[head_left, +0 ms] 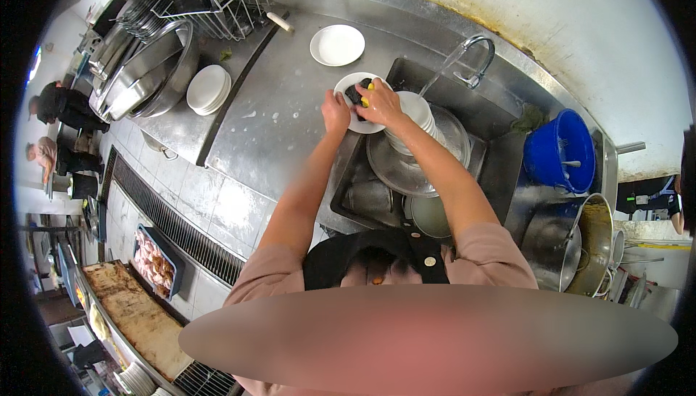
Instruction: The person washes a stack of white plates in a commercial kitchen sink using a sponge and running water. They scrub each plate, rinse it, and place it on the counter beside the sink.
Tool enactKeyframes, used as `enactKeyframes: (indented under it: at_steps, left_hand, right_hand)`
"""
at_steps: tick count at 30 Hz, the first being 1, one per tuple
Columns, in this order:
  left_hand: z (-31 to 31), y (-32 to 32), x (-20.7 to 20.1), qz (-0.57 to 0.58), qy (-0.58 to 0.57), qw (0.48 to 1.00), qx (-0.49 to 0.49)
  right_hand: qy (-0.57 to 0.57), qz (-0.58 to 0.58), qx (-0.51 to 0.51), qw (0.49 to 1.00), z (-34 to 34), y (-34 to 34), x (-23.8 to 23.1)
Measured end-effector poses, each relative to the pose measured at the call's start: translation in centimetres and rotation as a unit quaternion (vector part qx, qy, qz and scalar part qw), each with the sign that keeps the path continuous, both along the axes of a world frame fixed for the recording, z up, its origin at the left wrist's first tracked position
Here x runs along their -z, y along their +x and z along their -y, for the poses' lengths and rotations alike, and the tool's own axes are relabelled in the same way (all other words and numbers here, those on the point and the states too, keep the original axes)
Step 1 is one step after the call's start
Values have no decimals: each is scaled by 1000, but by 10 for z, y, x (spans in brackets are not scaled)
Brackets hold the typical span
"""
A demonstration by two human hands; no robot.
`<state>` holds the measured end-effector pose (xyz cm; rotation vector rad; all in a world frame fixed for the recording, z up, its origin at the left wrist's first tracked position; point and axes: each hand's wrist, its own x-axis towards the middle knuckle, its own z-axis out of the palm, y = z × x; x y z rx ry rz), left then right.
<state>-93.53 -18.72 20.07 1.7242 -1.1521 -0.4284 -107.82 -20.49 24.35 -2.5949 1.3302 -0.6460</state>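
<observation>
Head view, upper centre: a round white plate (371,127), face up, spans equally every way. The left grip (336,112) holds its rim; the right grip (381,102) clasps a black-and-yellow scrubber (354,94), long axis hidden by fingers.

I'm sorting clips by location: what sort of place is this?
Most likely the dishwashing area of a commercial kitchen: a long steel counter with a built-in sink, a stack of white plates beside large metal bowls, and a long drain grate in the tiled floor.
</observation>
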Motion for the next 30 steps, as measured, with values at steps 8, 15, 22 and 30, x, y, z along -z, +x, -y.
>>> enactKeyframes:
  at_steps: [8, 15, 22, 30]
  left_hand:
    - [1, 1, 0, 8, 14, 1000, 4]
    - [1, 2, -2, 10, 20, 1000, 13]
    - [-1, 0, -2, -1, -12, 1000, 25]
    - [-4, 2, -1, 8, -51, 998, 33]
  right_hand:
    - [-54, -91, 18, 994, -34, -12, 13]
    - [-184, 0, 69, 981, -19, 11, 19]
    - [-120, 34, 41, 991, -24, 11, 21]
    - [-134, 20, -71, 988, -28, 6, 16]
